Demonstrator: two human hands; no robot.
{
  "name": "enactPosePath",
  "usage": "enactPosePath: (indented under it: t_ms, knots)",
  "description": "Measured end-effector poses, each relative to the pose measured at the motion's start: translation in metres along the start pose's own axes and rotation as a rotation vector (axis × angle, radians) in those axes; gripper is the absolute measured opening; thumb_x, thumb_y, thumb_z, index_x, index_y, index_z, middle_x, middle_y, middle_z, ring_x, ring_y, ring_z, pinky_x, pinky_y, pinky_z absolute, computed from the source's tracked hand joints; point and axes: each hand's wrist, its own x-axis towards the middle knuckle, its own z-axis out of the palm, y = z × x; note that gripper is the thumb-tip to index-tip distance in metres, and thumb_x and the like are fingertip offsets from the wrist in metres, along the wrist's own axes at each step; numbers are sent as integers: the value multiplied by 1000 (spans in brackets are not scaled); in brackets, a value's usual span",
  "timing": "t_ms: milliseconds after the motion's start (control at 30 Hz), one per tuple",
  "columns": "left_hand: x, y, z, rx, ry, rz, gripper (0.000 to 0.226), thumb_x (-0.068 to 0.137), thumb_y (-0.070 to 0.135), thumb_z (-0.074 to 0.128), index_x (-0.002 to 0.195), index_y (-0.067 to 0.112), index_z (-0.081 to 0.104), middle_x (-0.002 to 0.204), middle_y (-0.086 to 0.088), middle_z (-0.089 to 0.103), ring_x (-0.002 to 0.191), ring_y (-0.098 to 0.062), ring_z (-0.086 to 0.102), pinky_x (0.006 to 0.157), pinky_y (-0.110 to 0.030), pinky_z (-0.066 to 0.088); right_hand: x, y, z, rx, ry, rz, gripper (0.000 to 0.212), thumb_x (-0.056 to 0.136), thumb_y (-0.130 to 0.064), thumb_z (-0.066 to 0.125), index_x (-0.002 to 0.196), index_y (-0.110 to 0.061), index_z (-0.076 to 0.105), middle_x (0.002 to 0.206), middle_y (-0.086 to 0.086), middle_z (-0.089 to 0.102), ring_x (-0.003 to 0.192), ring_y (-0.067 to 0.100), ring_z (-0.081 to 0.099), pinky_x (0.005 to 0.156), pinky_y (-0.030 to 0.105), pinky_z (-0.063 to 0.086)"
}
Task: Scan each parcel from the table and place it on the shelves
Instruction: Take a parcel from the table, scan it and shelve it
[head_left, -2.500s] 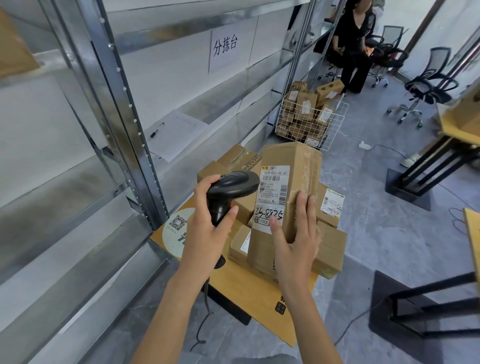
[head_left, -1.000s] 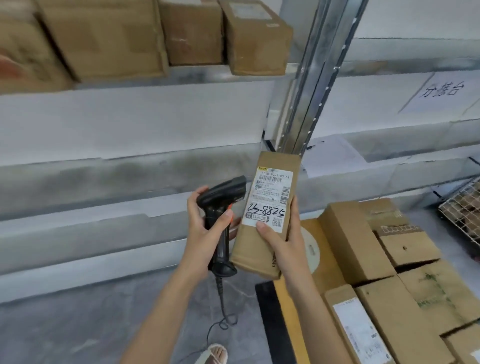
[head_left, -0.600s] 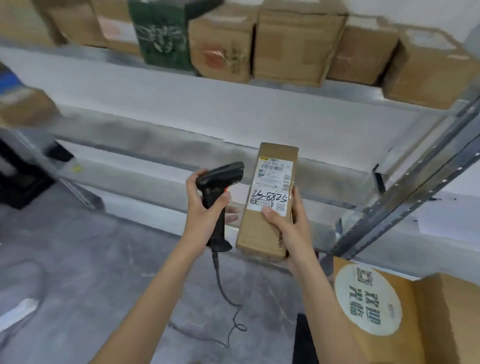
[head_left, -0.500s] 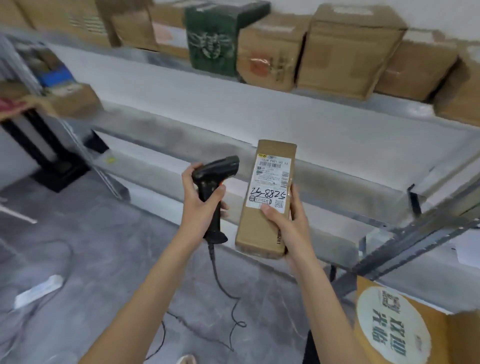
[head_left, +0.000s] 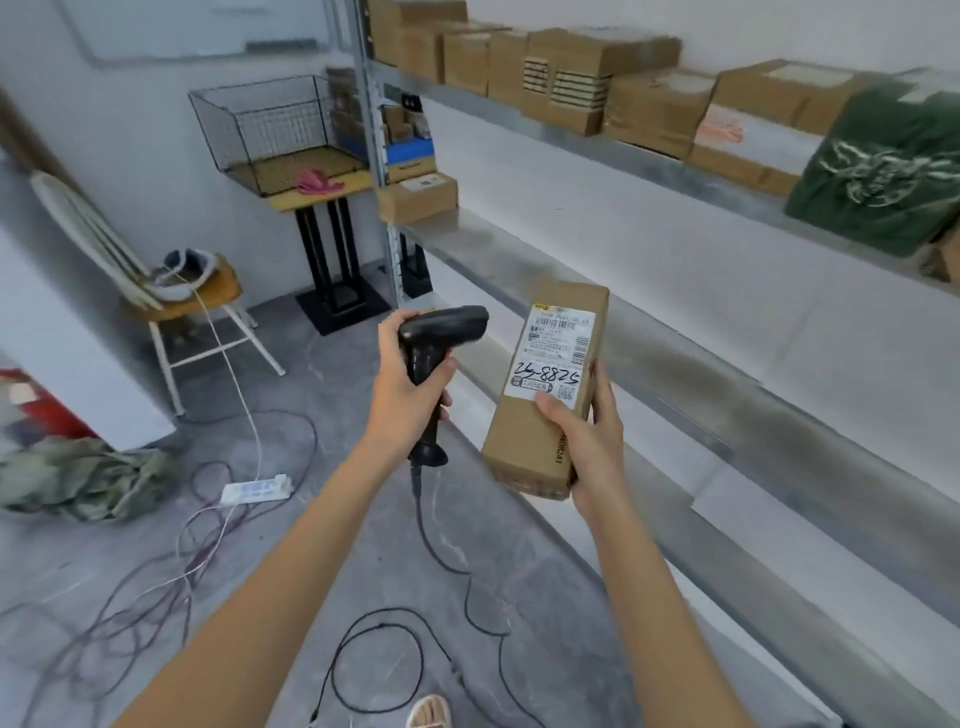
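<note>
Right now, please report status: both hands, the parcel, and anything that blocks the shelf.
Left hand grips scanner. Right hand holds parcel, label up, off the shelf. Shelf stretch beside it bare, nothing blocking.

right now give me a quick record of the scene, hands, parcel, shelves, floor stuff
left hand: left hand grips the black scanner by its handle
right hand: right hand holds the parcel near its lower end, thumb on the label's edge
parcel: brown box, upright, tilted slightly; white label faces the camera, handwritten number on it
parcel placed: not yet, held in front of the shelves
upper shelf: upper shelf bears brown boxes and a green box
middle shelf: middle shelf carries one small box at its far end
floor: cables, power strip, chair
</note>
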Motion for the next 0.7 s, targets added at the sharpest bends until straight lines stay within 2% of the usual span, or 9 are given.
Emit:
enactPosePath:
  t_ms: [67, 233, 367, 500, 633, 700]
  knots:
    - [16, -7, -19, 23, 19, 5, 59, 97, 7, 63, 117, 57, 38, 105, -7, 63, 54, -17, 60, 53, -30, 54, 12, 4, 28, 15, -24, -1, 87, 82, -13, 82, 151, -43, 38, 128, -17, 66, 106, 8, 70, 83, 36, 62]
    - [53, -16, -50, -17, 51, 0, 59, 98, 9, 64, 116, 59, 40, 103, -4, 63, 57, -17, 60, 54, -29, 54, 41, 12, 75, 21, -78, -7, 85, 84, -12, 80, 151, -43, 39, 125, -18, 67, 102, 4, 71, 74, 28, 62]
    - [79, -24, -63, -12, 96, 6, 61, 98, 8, 64, 114, 62, 40, 99, -1, 64, 58, -18, 61, 54, -29, 55, 72, 21, 105, 25, -99, -3, 84, 83, -13, 81, 150, -44, 40, 124, -19, 68, 106, 7, 70, 82, 35, 62]
    - [112, -38, -74, -3, 94, -17, 59, 97, 8, 64, 118, 56, 38, 97, -3, 65, 57, -18, 61, 55, -31, 55, 108, 34, 133, 37, -101, 4, 86, 82, -18, 83, 149, -50, 38, 120, -24, 69, 108, 9, 70, 85, 39, 62]
    - [157, -61, -83, 14, 99, -20, 62, 97, 7, 64, 116, 59, 38, 89, 10, 69, 57, -16, 61, 55, -30, 56, 153, 49, 162, 1, -104, -9, 91, 85, -22, 80, 152, -52, 28, 143, -16, 55, 125, 14, 60, 101, 51, 53]
    - [186, -76, -85, 11, 91, -31, 63, 97, 6, 63, 115, 61, 38, 87, 14, 69, 57, -15, 61, 54, -28, 55, 181, 55, 176, -30, -109, -16, 90, 87, -23, 79, 153, -53, 26, 150, -14, 49, 129, 15, 56, 105, 53, 50]
